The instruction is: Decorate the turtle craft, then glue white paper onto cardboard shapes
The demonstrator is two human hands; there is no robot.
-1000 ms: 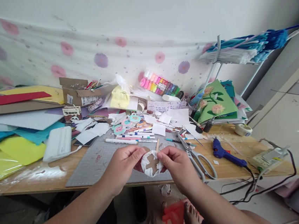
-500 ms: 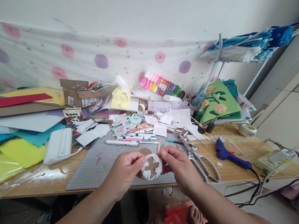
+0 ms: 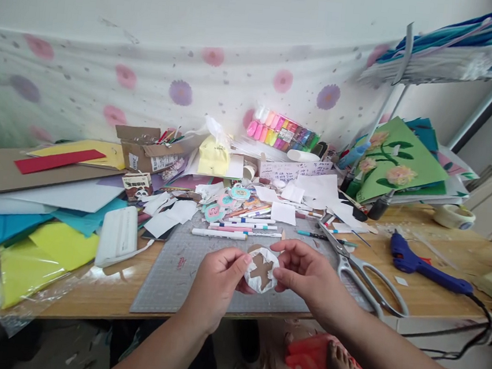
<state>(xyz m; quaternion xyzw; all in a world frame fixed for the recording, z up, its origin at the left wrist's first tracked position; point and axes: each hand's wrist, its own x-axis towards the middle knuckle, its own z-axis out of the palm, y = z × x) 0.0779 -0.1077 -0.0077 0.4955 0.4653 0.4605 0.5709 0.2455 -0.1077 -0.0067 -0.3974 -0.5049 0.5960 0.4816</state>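
Note:
My left hand (image 3: 219,277) pinches the left edge of a small brown cardboard disc (image 3: 259,271). White paper is folded over the disc's rim in ragged flaps, leaving bare cardboard in the middle. At the right edge is my right hand (image 3: 302,271), its thumb on the paper and its index finger lifted off; the other fingers are partly hidden. Behind the disc, a second brown cardboard piece (image 3: 255,247) shows partly. Both hands are above the front of a grey cutting mat (image 3: 167,281).
Large scissors (image 3: 362,271) and a blue glue gun (image 3: 425,265) lie to the right. Several markers (image 3: 219,234) and paper scraps (image 3: 284,213) cover the mat's back. A white power bank (image 3: 118,236) and coloured sheets (image 3: 56,253) lie left; a cardboard box (image 3: 148,155) stands behind.
The view has swung left, so things appear further right. My right index finger has lifted from the disc's upper edge, and the thumb now sits on its right side.

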